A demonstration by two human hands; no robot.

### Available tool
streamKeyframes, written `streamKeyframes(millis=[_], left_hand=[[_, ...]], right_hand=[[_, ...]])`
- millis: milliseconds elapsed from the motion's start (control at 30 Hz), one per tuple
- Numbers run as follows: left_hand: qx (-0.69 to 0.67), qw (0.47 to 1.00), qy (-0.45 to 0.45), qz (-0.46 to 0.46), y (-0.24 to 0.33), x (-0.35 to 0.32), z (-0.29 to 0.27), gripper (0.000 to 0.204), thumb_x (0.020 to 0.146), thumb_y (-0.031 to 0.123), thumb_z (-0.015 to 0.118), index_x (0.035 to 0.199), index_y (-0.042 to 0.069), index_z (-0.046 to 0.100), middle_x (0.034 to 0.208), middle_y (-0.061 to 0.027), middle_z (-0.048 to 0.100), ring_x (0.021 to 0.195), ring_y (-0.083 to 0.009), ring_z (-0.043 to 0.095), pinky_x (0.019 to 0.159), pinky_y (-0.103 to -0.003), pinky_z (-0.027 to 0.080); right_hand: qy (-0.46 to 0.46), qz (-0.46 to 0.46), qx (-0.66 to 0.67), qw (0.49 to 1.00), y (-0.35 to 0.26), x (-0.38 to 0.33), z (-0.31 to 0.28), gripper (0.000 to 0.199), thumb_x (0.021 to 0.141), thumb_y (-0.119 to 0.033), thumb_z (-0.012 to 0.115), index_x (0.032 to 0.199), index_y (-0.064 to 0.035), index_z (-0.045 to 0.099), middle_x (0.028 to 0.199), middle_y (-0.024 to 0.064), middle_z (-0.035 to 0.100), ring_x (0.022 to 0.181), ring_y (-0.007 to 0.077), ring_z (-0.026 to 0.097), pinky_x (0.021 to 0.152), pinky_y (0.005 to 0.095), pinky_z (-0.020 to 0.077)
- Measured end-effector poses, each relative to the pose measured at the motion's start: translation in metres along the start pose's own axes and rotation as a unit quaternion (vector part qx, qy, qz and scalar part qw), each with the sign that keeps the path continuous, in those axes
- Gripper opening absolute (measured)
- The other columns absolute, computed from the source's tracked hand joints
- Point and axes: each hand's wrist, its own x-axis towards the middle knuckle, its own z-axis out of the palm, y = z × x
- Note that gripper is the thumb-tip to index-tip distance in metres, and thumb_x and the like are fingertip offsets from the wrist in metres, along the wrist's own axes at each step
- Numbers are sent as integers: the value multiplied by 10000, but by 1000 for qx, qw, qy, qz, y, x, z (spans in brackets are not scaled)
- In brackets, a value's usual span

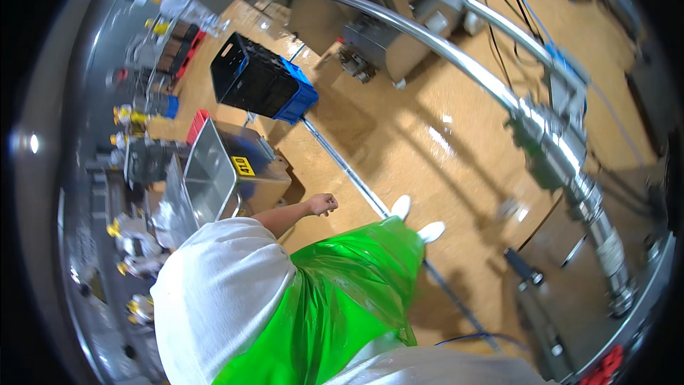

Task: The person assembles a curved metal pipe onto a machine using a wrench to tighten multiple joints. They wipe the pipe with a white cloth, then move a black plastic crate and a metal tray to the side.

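My left hand (323, 204) hangs in the air in front of the green apron (335, 285), its fingers loosely curled and nothing visible in them. Nearest to it is a large metal tub (267, 191) with a yellow label, just to the left; a gap shows between hand and tub. Clear plastic film (171, 207) is bunched at the tub's far left side. Of my right arm only a white sleeve (442, 369) shows at the lower edge, and the right hand is out of the picture. My white shoes (432, 232) stand on the tan floor.
Black crates (249, 78) and blue ones (298, 100) stand stacked ahead. A thick steel pipe (427, 36) arches across to a machine at the right, with a metal surface (570, 292) below. A floor drain channel (342, 164) runs past my feet. Several people work at far left.
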Motion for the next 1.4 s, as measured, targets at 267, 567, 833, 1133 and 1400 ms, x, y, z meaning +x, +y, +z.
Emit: streamKeyframes(millis=[267,567,833,1133,1400], left_hand=[[-137,980,146,24,-107,-50,-68,315,823,358,604,955,72,601,790,-66,642,626,-164,638,503,-311,499],[-153,985,58,-50,-253,7,-162,268,830,369,590,868,112,658,776,-79,652,635,-209,649,491,-406,512],[-252,881,302,263,-179,87,-353,332,865,342,599,921,16,581,717,-56,606,579,-129,583,544,-274,467],[-400,851,125,315,-27,106,-525,381,865,397,610,1042,61,575,787,4,596,695,-74,566,566,-228,458],[-517,753,97,396,73,155,-659,659,710,515,736,1075,-2,550,909,-70,582,744,-128,545,659,-260,445]], right_hand=[[295,195,399,846,-63,-130,-178,233,913,-182,462,1057,-10,525,1028,168,524,936,307,537,778,416,443],[-150,-533,747,368,-412,-415,-587,329,897,-80,533,1212,4,483,1088,120,542,968,201,543,864,326,438],[73,-711,611,341,-600,-517,-826,285,853,-150,576,1105,-28,529,930,181,590,822,322,584,759,395,471],[223,-574,584,529,-760,-532,-1012,493,769,-331,679,1136,-26,553,1028,213,604,922,380,588,829,463,459],[225,-576,533,577,-852,-485,-1041,653,714,-603,635,943,8,606,799,185,665,795,360,649,701,444,490]])
